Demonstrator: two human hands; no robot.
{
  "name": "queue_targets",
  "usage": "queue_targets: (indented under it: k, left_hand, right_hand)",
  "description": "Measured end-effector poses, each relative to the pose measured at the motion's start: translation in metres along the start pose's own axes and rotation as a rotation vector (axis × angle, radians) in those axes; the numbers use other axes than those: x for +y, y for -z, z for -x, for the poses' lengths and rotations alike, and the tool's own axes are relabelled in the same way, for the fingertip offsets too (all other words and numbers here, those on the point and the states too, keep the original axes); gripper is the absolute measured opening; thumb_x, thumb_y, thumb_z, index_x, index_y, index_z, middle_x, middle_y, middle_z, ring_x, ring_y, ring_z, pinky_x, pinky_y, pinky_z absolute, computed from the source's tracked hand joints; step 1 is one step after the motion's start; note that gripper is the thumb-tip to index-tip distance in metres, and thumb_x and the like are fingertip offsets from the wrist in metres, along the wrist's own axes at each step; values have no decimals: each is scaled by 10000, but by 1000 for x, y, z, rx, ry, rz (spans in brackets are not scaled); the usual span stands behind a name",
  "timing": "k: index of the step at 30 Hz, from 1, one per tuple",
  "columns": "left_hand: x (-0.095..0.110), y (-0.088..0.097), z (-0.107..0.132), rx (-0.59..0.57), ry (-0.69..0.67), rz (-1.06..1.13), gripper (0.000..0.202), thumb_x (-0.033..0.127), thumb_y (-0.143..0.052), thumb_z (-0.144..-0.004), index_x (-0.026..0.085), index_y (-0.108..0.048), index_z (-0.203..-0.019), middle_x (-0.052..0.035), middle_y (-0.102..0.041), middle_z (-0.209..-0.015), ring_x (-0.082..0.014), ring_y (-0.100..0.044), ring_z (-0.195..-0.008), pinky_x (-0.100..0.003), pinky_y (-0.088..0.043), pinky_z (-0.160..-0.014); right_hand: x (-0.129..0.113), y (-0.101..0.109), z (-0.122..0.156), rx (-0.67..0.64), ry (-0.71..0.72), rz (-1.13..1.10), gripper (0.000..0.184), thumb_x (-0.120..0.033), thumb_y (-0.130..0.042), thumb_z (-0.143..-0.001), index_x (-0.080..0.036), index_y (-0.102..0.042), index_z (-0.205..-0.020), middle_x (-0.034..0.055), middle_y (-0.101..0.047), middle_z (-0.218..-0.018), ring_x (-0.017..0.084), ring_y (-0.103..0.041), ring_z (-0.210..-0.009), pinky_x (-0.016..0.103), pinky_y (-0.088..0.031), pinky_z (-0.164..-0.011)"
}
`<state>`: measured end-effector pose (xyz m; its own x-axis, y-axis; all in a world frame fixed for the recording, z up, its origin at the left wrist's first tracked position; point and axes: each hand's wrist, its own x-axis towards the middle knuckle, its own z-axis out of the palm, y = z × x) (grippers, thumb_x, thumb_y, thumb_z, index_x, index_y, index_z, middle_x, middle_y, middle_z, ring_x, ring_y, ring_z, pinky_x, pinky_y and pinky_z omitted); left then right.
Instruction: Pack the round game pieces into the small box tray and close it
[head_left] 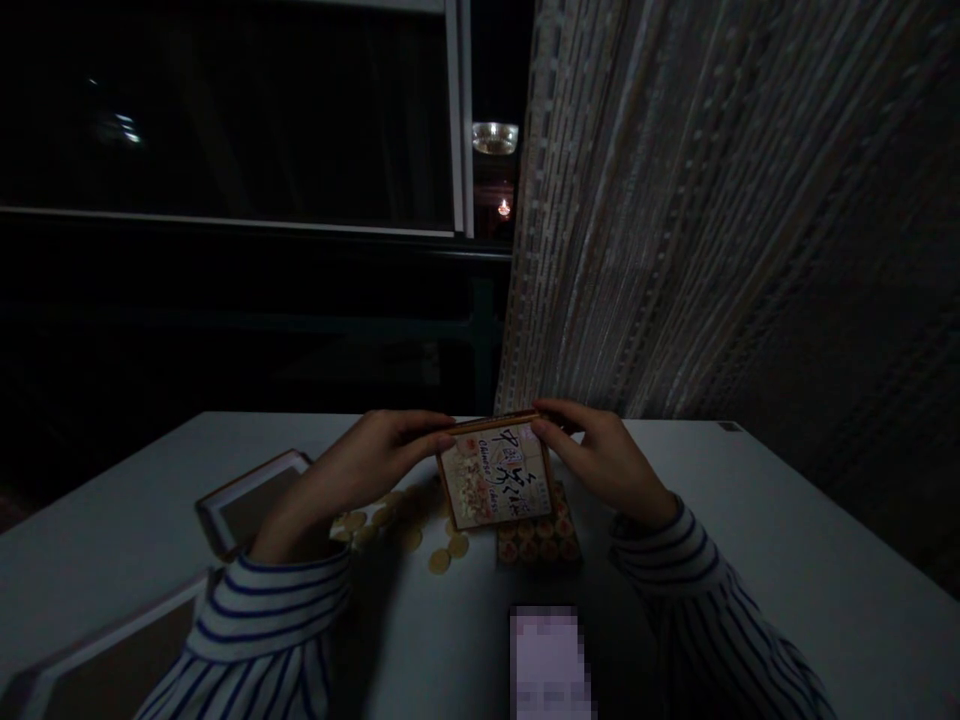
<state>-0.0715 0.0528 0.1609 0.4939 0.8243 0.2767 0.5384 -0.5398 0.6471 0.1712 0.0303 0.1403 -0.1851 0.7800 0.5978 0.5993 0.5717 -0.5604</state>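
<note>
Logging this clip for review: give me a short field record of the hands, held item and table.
left hand: holds the box by its left edge
right hand: holds its right edge
box: tilted, printed face toward camera
round pieces: scattered on the table, beneath the left hand
patterned flat item: on table, below the box
lighting: dim

Printed paper-faced box (495, 487); pale, wooden-looking round discs (439, 560); smooth matt white table (787, 560); coarse, ribbed woven cloth curtain (712, 200).
</note>
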Motion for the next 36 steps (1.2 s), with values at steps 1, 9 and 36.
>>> queue_targets:
  k: [1, 9, 36]
  left_hand:
    - [0, 0, 0, -17, -1, -2, 380, 430, -458, -779, 202, -610, -1043, -43, -650, -1027, -203, -587, -939, -341, -463, -830]
    - [7, -7, -3, -3, -22, -128, 391, 461, -472, -760, 227, -609, -1041, -31, -647, -1033, -202, -592, -934, -288, -463, -795]
    - [-7, -18, -10, 135, -18, 160, 534, 373, -546, -748, 232, -407, -1244, -38, -589, -1116, -186, -568, -977, -329, -491, -808]
  right_hand:
    - [0, 0, 0, 1, 0, 2, 311, -328, -487, -810, -189, -597, -1065, 52, -665, -942, 149, -610, -780, 293, -481, -688]
    - [-4, -1, -1, 3, 15, 63, 312, -325, -527, -785, -187, -592, -1057, 40, -663, -902, 151, -603, -795, 288, -464, -719]
    - [-2, -1, -3, 71, -54, 33, 375, -398, -474, -808, -212, -538, -1127, 65, -605, -1076, 174, -581, -865, 317, -475, -713]
